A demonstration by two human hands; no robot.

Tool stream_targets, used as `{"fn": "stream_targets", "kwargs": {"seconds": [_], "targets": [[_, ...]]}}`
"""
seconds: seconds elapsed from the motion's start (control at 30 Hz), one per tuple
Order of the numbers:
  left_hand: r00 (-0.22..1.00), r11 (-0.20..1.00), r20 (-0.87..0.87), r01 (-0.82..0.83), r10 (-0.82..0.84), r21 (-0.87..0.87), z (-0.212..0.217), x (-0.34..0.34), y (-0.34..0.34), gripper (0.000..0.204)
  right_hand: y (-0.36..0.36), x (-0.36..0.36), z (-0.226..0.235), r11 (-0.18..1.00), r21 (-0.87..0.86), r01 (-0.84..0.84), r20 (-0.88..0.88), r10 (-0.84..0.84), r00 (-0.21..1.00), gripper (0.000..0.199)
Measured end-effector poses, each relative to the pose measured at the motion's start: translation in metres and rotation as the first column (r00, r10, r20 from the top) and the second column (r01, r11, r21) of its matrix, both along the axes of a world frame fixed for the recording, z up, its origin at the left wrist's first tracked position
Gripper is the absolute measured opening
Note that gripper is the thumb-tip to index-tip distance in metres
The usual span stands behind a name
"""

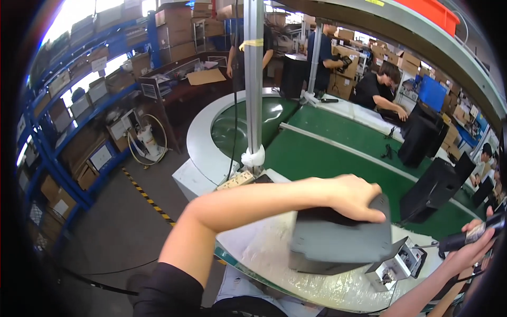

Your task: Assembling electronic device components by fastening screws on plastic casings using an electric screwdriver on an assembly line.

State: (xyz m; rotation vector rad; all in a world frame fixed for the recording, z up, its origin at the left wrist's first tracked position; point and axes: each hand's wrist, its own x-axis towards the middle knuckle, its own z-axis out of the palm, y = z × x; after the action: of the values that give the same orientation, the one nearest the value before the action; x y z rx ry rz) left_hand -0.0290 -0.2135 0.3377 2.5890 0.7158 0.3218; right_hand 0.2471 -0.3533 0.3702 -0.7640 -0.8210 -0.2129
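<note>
Because its shell looks stiff, smooth and probably weighty, the dark grey cabinet (340,240) on the glossy worktop (253,243) likely suits hold at opposite edges. Left hand (354,196): draped across its top, thumb spread, grip indeterminable. Right hand (475,249): closed around a power screwdriver (453,242).

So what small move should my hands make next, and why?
I'd probably press down lightly with the left hand to steady the grey box before moving the screwdriver. That hand lies over the box's top, while the right hand holds the screwdriver, its tip pointing at the metal frame beside the box. I can't tell whether the tip touches.
</note>
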Motion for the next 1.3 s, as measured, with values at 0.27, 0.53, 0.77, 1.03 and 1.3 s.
{"fn": "stream_targets", "kwargs": {"seconds": [0.27, 0.53, 0.77, 1.03, 1.3], "targets": [[0.995, 1.000, 0.094, 0.022, -0.021, -0.018, -0.012, 0.039, 0.025, 0.057, 0.063, -0.042, 0.070, 0.983, -0.004, -0.183, 0.240, 0.178, 0.954, 0.042], [1.000, 0.989, 0.029, 0.000, 0.005, -0.150, 0.004, 0.055, 0.009, 0.060, 0.089, -0.076, 0.069, 0.953, 0.025, -0.302, 0.322, 0.278, 0.905, 0.035], [1.000, 0.986, 0.006, -0.012, 0.013, -0.167, 0.001, 0.058, 0.011, 0.063, 0.111, -0.076, 0.050, 0.956, -0.070, -0.287, 0.409, 0.289, 0.866, 0.034], [0.991, 0.996, 0.135, 0.025, -0.013, -0.084, -0.015, 0.057, 0.020, 0.052, 0.120, -0.084, 0.039, 0.974, -0.137, -0.183, 0.308, 0.217, 0.926, 0.031], [0.985, 0.996, 0.172, -0.008, 0.023, -0.085, -0.021, 0.054, 0.017, 0.049, 0.136, -0.070, 0.026, 0.979, -0.162, -0.125, 0.356, 0.175, 0.918, 0.035]]}}
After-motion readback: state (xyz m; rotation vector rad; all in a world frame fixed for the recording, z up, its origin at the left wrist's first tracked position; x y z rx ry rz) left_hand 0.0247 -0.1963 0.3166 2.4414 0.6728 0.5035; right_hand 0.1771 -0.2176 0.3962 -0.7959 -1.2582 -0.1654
